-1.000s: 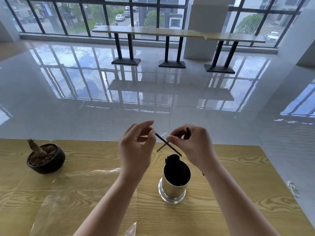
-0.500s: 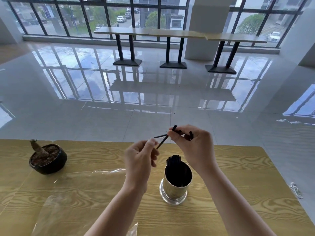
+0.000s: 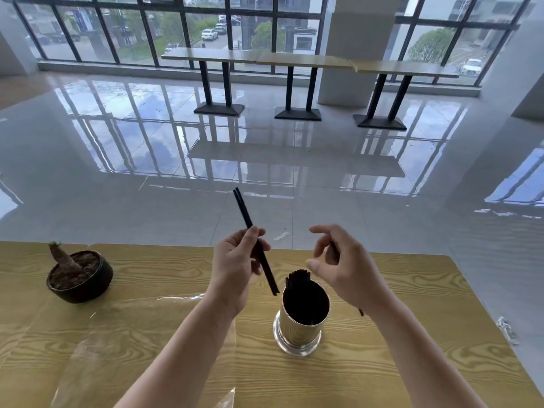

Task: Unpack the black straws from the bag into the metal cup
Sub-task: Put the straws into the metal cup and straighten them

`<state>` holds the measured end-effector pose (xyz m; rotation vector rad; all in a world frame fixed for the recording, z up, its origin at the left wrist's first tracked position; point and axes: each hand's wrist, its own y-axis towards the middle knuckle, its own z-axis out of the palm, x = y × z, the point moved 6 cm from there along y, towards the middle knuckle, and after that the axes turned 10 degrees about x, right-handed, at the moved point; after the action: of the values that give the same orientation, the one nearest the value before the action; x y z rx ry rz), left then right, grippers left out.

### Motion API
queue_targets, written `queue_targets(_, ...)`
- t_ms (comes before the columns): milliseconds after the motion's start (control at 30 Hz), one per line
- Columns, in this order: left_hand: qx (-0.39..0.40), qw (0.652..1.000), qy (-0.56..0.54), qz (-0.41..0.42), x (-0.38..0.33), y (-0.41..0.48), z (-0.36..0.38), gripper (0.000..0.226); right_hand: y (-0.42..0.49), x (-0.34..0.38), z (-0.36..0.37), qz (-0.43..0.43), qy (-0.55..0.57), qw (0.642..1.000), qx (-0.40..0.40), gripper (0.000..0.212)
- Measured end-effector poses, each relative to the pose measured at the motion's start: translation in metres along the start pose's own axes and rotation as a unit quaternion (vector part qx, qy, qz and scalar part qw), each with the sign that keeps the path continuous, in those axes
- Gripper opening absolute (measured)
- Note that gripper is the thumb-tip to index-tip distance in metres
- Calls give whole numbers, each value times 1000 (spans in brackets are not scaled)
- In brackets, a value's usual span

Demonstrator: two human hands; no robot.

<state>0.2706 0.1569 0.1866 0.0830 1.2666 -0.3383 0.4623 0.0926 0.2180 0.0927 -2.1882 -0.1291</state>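
1. Black straws (image 3: 244, 210): pair pinched in left hand (image 3: 235, 266) fingers, lower ends beside metal cup (image 3: 297, 331).
2. Right hand (image 3: 347, 269): thumb, forefinger parted; curled fingers apparently hold one straw (image 3: 361, 311).
3. Cup part-filled; bag (image 3: 132, 334) flat, apparently emptied.

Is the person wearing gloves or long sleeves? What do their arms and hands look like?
No gloves and no sleeves in view. The left hand and the right hand are bare. The left forearm and the right forearm are bare too, right down to the bottom edge of the picture. No ring, watch or bracelet shows.
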Motion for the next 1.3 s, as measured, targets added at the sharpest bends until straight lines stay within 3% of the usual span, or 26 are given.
queue_targets(67, 34, 994, 92, 41, 0, -5, 10, 19, 4, -11, 0, 52, 218, 974, 25, 34)
queue_targets(133, 70, 987, 133, 63, 4, -10, 25, 18, 8, -13, 4, 66, 346, 936, 28, 28)
queue_targets(200, 94, 981, 154, 73, 11, -14, 36, 17, 11, -11, 6, 60, 369, 927, 8, 27)
queue_targets(300, 112, 974, 180, 75, 23, -17, 48, 15, 15, -9, 9, 54, 384, 922, -12, 41)
queue_targets(600, 168, 955, 237, 65, 32, -23, 66, 18, 17, 1, 14, 44, 338, 940, 20, 59)
queue_targets(900, 184, 968, 162, 52, 38, -21, 58, 17, 10, 5, 7, 40, 280, 958, 40, 45)
queue_targets(1100, 194, 959, 198, 65, 40, -10, 58, 10, 5, 4, -10, 1, 234, 972, -12, 9)
queue_targets(1167, 166, 959, 214, 79, 37, -5, 55, 13, 4, 6, -21, -18, 199, 978, -54, 15)
queue_targets(1300, 22, 970, 223, 95, 42, -2, 15, 14, -13, -6, -44, -14, 146, 979, -143, 16)
